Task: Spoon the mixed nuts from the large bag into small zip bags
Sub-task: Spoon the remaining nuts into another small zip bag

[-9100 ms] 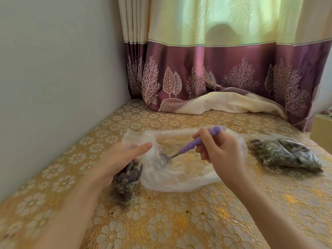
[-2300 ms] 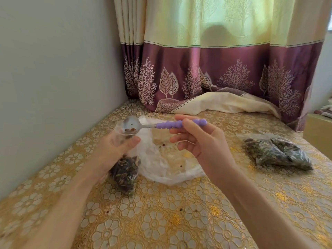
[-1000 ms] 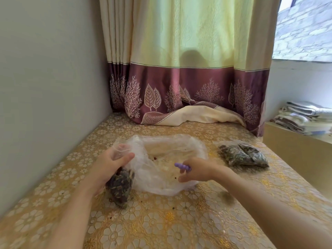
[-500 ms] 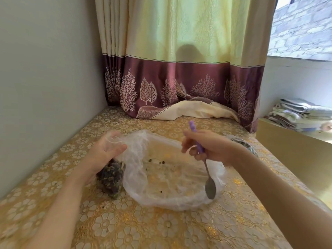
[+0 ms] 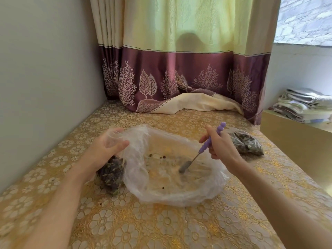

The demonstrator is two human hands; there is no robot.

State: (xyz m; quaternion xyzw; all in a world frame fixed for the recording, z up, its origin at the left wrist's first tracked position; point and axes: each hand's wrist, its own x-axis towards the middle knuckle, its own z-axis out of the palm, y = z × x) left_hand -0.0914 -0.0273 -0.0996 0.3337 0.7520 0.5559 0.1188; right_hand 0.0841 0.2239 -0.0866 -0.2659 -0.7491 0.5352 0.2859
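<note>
The large clear bag (image 5: 172,184) lies spread open on the gold floral cloth, with only scattered nut bits inside. My right hand (image 5: 221,147) grips the purple handle of a metal spoon (image 5: 206,146); its bowl is down inside the large bag near the right side. My left hand (image 5: 106,150) holds the open top of a small zip bag (image 5: 112,172), which hangs below it, packed with dark mixed nuts and pressed against the large bag's left edge.
Two filled small bags (image 5: 246,145) lie on the cloth behind my right hand. A grey wall (image 5: 45,78) runs along the left, a curtain (image 5: 179,78) hangs behind. A low cabinet (image 5: 294,133) with folded cloths (image 5: 305,105) stands at the right.
My right hand has swung the spoon from hanging over the large bag's near right rim into the bag, bowl down on its floor. My left hand keeps its hold on the small bag.
</note>
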